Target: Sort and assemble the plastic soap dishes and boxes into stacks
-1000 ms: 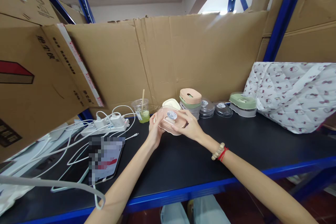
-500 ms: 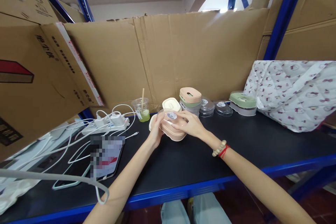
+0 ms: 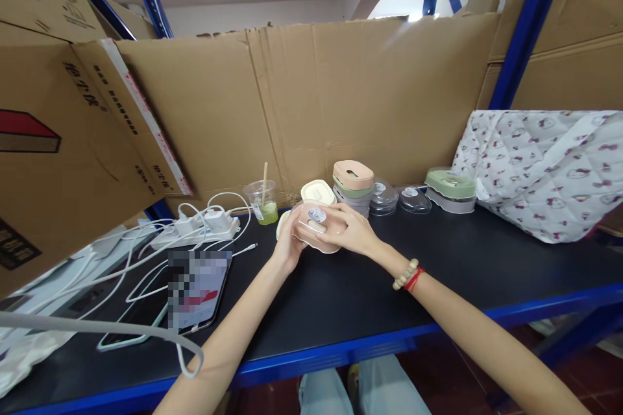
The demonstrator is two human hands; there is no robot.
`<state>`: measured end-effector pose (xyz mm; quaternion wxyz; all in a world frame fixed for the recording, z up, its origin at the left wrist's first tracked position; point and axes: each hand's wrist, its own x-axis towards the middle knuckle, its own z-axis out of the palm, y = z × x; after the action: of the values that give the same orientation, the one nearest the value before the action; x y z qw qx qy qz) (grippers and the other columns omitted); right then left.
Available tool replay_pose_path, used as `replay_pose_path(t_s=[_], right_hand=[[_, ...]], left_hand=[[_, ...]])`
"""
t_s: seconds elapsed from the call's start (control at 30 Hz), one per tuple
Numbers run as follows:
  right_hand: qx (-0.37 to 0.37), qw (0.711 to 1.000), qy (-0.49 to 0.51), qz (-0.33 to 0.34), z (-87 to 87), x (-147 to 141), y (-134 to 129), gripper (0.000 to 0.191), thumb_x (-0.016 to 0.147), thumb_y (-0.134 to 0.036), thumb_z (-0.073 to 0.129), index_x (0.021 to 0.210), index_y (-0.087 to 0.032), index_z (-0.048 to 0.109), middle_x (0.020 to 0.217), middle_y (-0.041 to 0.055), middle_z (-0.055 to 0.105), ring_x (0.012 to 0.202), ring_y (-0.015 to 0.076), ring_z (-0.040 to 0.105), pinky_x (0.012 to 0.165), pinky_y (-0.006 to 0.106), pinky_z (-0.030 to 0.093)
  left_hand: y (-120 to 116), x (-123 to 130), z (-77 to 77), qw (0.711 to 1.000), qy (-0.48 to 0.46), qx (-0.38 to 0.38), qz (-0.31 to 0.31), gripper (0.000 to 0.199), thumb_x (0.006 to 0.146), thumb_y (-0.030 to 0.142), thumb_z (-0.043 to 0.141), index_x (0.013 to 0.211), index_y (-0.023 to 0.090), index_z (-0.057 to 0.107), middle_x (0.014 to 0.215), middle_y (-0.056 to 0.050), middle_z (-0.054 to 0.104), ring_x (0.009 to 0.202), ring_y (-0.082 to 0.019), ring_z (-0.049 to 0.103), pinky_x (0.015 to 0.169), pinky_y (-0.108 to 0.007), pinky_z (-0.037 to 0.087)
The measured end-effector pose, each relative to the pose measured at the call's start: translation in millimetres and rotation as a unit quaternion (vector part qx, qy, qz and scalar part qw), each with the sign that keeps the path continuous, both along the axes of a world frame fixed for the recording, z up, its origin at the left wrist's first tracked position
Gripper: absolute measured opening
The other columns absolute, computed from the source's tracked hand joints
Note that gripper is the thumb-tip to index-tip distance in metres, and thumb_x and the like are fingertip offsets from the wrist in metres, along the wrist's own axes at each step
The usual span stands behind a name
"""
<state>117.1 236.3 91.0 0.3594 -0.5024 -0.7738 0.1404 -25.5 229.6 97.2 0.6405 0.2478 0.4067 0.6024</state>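
Note:
Above the table, both my hands grip a pink rounded case with a clear plastic cover [image 3: 306, 211] that bears a round label. My left hand [image 3: 288, 248] is closed around the case's left side. On its right side my right hand [image 3: 359, 231] is closed, fingers over the cover. The case's underside is hidden. Behind it stands a cream lid [image 3: 318, 192], and another cream piece [image 3: 280, 225] peeks out beside my left hand. A pink, green and grey stack of cases [image 3: 353, 175] is just past my right hand.
Clear covers [image 3: 383, 198] and green and grey cases [image 3: 450, 185] line the back, near a patterned quilted bag [image 3: 549, 175]. At left are a drink cup [image 3: 263, 201], a power strip [image 3: 214, 233] with cables and a phone [image 3: 204, 298]. Cardboard [image 3: 370, 91] walls the rear.
The pink case has tilted in my hands, so its front side shows less and its covered top faces me more. Both hands keep their grip almost in place.

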Motion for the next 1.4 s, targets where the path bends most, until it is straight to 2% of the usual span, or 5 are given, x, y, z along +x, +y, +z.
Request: replay_pose_path(t_s=[0.2, 0.43, 0.73, 1.2, 1.4], right_hand=[[-0.015, 0.999, -0.017, 0.030, 0.3, 3, -2, 0.072, 0.061, -0.051, 0.068, 0.128, -0.034, 0.049, 0.129, 0.0015, 0.045, 0.109, 0.0251, 0.053, 0.091, 0.042, 0.044], [0.214, 0.972, -0.042, 0.092, 9.5, 21, 1, 0.068, 0.060, -0.036, 0.071, 0.124, -0.026, 0.051, 0.136, 0.0061, 0.036, 0.123, 0.0221, 0.041, 0.087, 0.030, 0.049], [0.337, 0.859, 0.058, -0.380, 47.2, 121, 29, 0.066, 0.066, -0.045, 0.063, 0.119, -0.011, 0.044, 0.131, 0.0201, 0.028, 0.128, 0.0258, 0.030, 0.102, 0.043, 0.033], [0.173, 0.850, 0.078, -0.491, 20.1, 219, 45, 0.058, 0.074, -0.032, 0.056, 0.126, -0.010, 0.046, 0.135, 0.0217, 0.019, 0.128, 0.0359, 0.022, 0.102, 0.048, 0.023], [0.178, 0.869, 0.031, -0.461, 10.6, 231, 54, 0.066, 0.073, -0.033, 0.050, 0.132, -0.008, 0.038, 0.134, 0.0233, 0.023, 0.124, 0.0378, 0.025, 0.098, 0.051, 0.025]], left_hand=[[-1, -1, -0.2, 1.000, -0.007, 0.008, 0.002, 0.015, 0.083, 0.022, 0.048, 0.087, 0.012, 0.058, 0.071, -0.001, 0.060, 0.055, -0.010, 0.055, 0.049, -0.020, 0.044], [0, -3, 7.7, 0.995, -0.030, 0.092, -0.029, 0.034, 0.083, 0.036, 0.040, 0.110, 0.018, 0.049, 0.091, -0.007, 0.060, 0.071, -0.016, 0.060, 0.067, -0.027, 0.050], [2, -7, 9.3, 0.999, -0.038, 0.023, -0.002, 0.038, 0.082, 0.029, 0.030, 0.113, 0.010, 0.039, 0.082, -0.015, 0.061, 0.067, -0.022, 0.063, 0.062, -0.031, 0.050], [1, 3, 8.7, 0.995, 0.024, 0.007, -0.099, 0.029, 0.076, 0.028, 0.031, 0.093, 0.010, 0.046, 0.069, -0.010, 0.057, 0.051, -0.019, 0.056, 0.044, -0.025, 0.043], [11, -4, -4.5, 0.959, 0.261, 0.105, 0.024, 0.027, 0.069, 0.032, 0.045, 0.089, 0.014, 0.049, 0.075, -0.004, 0.054, 0.058, -0.014, 0.052, 0.048, -0.024, 0.045]])
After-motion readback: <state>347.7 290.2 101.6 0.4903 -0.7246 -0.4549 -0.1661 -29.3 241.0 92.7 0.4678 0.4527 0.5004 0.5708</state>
